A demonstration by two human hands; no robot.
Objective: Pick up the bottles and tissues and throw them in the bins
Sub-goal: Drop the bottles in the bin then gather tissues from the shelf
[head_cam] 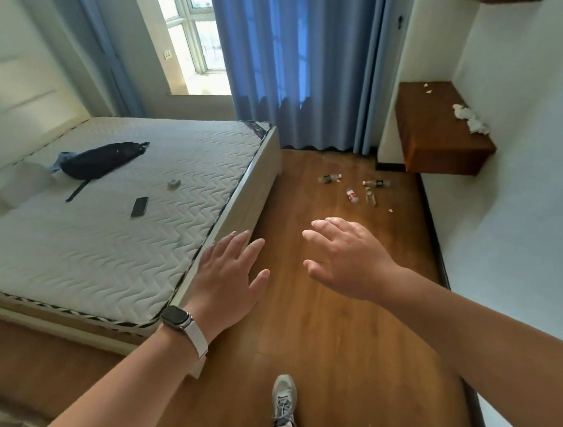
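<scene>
Bare left hand and right hand reach forward palms-down — each grip splayed, empty.

I read: mattress white, zigzag quilting, black-and-white striped piping | bag black | phone black | curtain blue | floor warm brown wood grain | shelf reddish brown | tissues white | bottle clear, red label | watch dark face, cream strap | shoe grey

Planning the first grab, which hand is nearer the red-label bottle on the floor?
Right. The right hand is just short of the red-label bottle; the left hand is beside the bed, farther.
</scene>
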